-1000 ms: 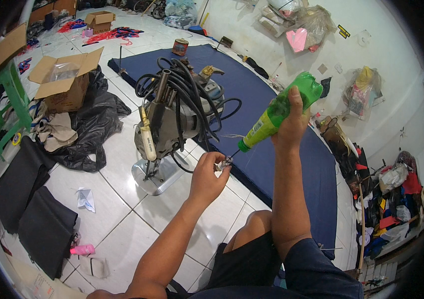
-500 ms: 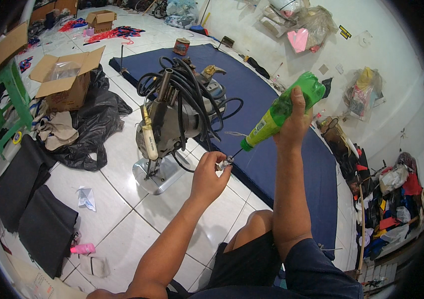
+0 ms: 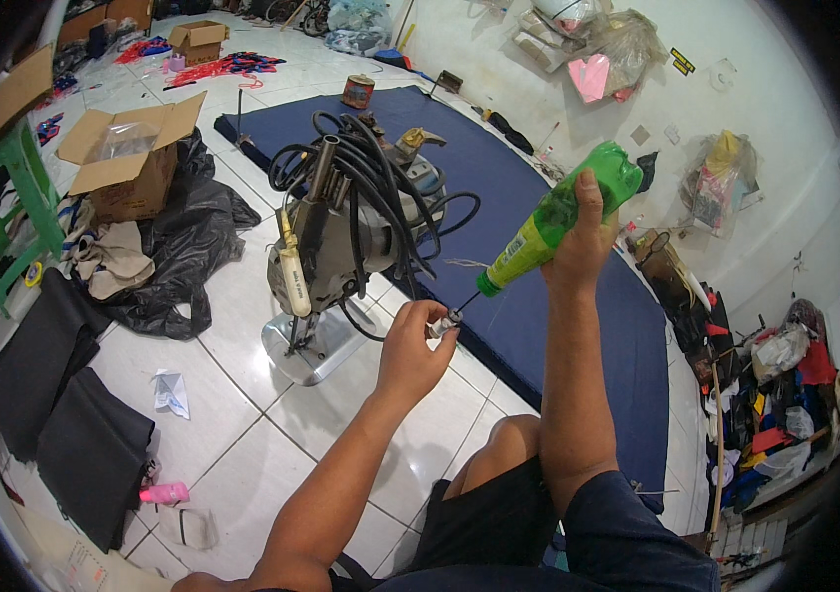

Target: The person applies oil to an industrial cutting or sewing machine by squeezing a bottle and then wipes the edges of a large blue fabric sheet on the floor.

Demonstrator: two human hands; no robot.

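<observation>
My right hand (image 3: pixel 585 237) is wrapped round a green plastic bottle (image 3: pixel 553 217), tilted with its cap down and to the left. A thin dark spout runs from the cap toward a small metal part (image 3: pixel 450 320). That part is pinched between the thumb and fingers of my left hand (image 3: pixel 414 343); its exact kind is too small to make out. Just left of my left hand stands what looks like a fabric cutting machine (image 3: pixel 326 257) on a flat silver base (image 3: pixel 316 367). Thick black cable (image 3: pixel 402 187) lies coiled over its top.
A dark blue mat (image 3: pixel 578 335) lies behind and right of my hands. At left are an opened cardboard box (image 3: pixel 129 192), a black plastic bag (image 3: pixel 183 257), a green stool (image 3: pixel 15 212), black folded material (image 3: pixel 94 454) and a pink bottle (image 3: pixel 164 492). Assorted clutter (image 3: pixel 785 395) lines the right wall.
Almost nothing differs. The small metal part in my left hand has turned slightly, and both hands keep their places.
</observation>
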